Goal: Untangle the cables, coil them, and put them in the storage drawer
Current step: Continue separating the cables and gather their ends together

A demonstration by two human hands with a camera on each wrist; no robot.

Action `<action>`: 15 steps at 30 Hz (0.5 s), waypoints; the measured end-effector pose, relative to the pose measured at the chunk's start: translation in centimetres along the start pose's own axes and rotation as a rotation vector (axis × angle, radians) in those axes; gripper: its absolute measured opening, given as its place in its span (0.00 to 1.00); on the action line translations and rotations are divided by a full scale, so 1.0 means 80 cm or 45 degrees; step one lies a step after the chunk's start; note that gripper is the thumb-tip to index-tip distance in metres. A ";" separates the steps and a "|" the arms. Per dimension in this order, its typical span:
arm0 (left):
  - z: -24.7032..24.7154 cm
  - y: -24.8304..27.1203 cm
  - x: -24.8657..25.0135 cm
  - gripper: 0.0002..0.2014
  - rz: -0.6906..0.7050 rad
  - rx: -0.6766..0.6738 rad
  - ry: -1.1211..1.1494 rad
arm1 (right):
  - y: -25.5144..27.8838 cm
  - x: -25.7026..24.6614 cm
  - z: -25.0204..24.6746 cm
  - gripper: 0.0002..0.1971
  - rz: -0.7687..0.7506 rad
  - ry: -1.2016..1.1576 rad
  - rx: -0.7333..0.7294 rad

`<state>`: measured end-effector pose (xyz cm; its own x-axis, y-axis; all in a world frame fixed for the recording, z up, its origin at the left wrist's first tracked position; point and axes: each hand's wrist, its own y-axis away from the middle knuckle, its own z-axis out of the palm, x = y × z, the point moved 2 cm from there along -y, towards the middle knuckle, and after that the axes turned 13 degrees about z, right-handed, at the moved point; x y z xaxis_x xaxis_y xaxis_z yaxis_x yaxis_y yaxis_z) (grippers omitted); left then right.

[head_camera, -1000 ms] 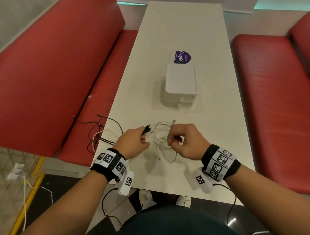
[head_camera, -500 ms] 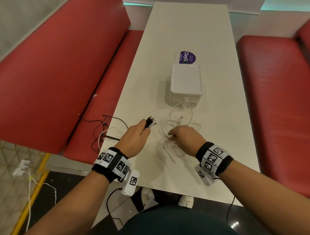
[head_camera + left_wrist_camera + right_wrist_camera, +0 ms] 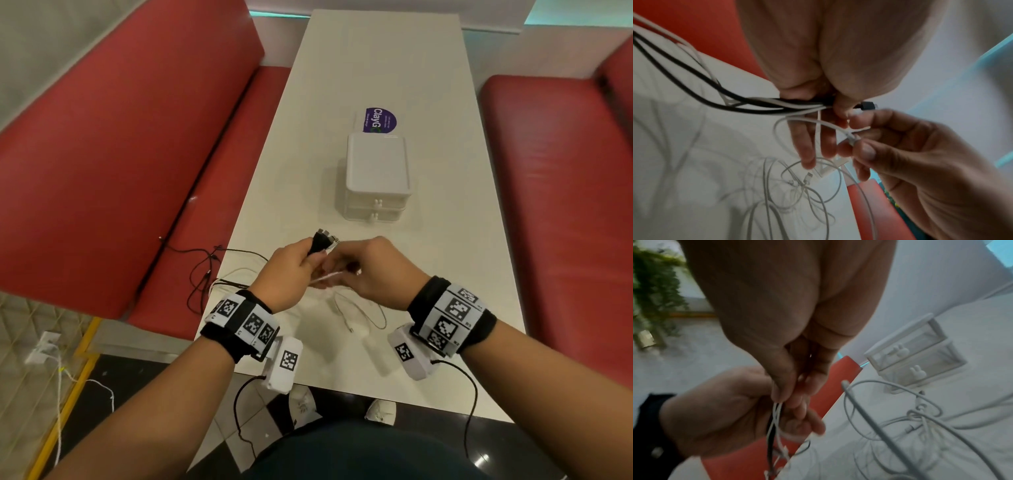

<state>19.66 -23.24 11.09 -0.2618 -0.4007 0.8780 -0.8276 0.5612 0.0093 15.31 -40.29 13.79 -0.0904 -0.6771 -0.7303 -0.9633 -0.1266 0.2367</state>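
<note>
My left hand grips a bundle of black and white cables just behind their plugs, which stick up past the fist. Close beside it, my right hand pinches a thin white cable between thumb and fingers near its connector. Both hands hover over the near part of the white table. Loose loops of white cable lie on the table under the hands. The white two-drawer storage unit stands beyond them with both drawers closed.
Black and white cable ends trail off the table's left edge onto the red bench. A purple sticker lies behind the drawer unit. Another red bench runs along the right side.
My right hand has come up off the table to the left hand, bringing a white cable with it. The loop that lay near the drawer unit is gone from there.
</note>
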 end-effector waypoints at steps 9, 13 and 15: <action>0.014 -0.004 0.003 0.12 -0.196 0.042 0.606 | -0.010 0.005 -0.024 0.09 0.082 -0.226 0.145; 0.014 -0.003 0.004 0.14 -0.219 -0.032 0.593 | -0.012 0.005 -0.024 0.10 0.116 -0.243 0.209; 0.016 -0.001 0.003 0.13 -0.198 -0.078 0.530 | -0.014 0.004 -0.026 0.10 0.135 -0.309 0.236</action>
<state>19.04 -24.33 10.71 0.0958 -0.1649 0.9816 -0.8071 0.5643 0.1736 16.85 -41.86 14.61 -0.2292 -0.4839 -0.8446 -0.9729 0.0851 0.2152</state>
